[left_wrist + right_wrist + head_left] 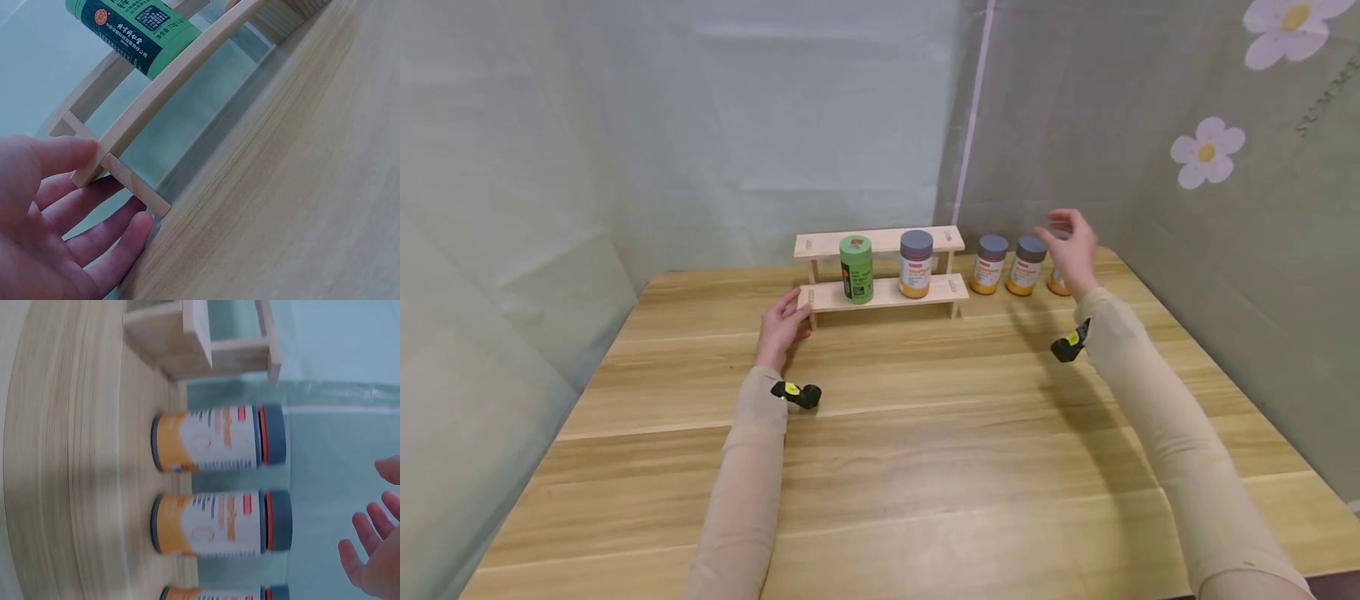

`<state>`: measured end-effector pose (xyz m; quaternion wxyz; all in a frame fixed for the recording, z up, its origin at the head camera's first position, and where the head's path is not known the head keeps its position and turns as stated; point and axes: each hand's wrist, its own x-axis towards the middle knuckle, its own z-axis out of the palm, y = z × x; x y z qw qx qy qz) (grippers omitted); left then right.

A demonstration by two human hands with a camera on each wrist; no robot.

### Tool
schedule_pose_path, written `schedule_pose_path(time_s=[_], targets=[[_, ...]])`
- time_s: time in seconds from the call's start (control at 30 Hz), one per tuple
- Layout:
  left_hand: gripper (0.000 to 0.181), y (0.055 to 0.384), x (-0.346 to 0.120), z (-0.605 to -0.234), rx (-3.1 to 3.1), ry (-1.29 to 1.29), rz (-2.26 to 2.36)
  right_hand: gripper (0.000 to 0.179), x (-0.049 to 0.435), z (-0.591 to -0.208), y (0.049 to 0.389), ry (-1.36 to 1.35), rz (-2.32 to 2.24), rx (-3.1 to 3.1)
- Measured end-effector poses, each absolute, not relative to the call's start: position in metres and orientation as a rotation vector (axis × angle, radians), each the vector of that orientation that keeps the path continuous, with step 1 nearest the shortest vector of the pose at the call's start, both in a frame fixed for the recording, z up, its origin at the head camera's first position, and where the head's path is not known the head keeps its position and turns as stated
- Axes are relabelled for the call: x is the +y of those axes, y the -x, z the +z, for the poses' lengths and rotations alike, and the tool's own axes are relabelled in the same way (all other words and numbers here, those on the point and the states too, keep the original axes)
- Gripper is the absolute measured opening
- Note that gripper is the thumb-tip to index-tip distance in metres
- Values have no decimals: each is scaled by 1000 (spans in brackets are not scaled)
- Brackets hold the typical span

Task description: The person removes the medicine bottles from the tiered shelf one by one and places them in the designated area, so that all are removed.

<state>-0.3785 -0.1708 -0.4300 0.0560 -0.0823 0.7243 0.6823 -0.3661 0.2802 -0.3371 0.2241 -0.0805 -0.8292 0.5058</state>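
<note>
While the left hand (781, 327) pinches the rack (886, 294) by its left end, the right hand (1071, 250) hovers, fingers spread, near jars (1025, 271) right of the rack, and a tug could topple the green canister (857, 271) aboard.

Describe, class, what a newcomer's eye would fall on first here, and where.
Probably the bright green canister, standing on the lower step of the wooden rack, left of a dark-lidded jar. Then the three similar jars on the table right of the rack, the right hand partly hiding the rightmost in the head view. The left hand holds the rack's left end.
</note>
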Motion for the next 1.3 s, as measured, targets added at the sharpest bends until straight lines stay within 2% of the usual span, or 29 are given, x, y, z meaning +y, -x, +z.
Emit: schedule_pose_path(time_s=[0.27, 0.6, 0.93, 1.3], targets=[[56, 367, -167, -413, 2170, 262, 2057, 43, 255, -341, 368, 78, 1431, -2242], [55, 381, -170, -437, 2197, 239, 2123, 43, 229, -353, 370, -75, 1504, -2198], [55, 382, -171, -440, 2232, 230, 2105, 39, 206, -363, 373, -91, 1605, -2183], [56, 379, -170, -433, 2235, 242, 2066, 48, 181, -362, 371, -179, 1741, -2262]])
